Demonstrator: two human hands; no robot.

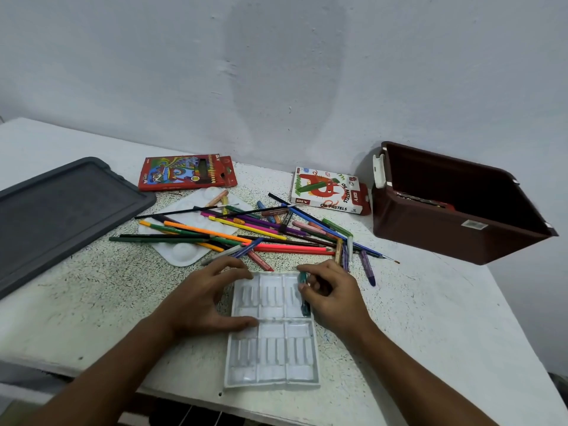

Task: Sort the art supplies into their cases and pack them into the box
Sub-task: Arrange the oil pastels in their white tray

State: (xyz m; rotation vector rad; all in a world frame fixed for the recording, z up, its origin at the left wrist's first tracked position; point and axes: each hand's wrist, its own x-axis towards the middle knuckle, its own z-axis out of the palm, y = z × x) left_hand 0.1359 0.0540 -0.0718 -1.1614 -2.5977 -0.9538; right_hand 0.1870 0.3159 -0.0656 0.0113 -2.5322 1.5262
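Pastel tray [272,330]: lies on the tabletop [430,318] before you, slots nearly all bare.
Left hand [204,298]: grip spread flat on the tray's edge; keep it pinned.
Right hand [330,292]: grip pinched on the teal pastel [303,295]; lay it lengthwise in the far-right slot and press gently.
Loose pile [246,229]: just beyond, pastels mixed with pencils.

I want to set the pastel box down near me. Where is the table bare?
Bare: left of the tray below the grey lid, and right of the right hand below the brown box. The pencil pile is crowded.

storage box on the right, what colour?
Dark reddish-brown box, white latch; head view.
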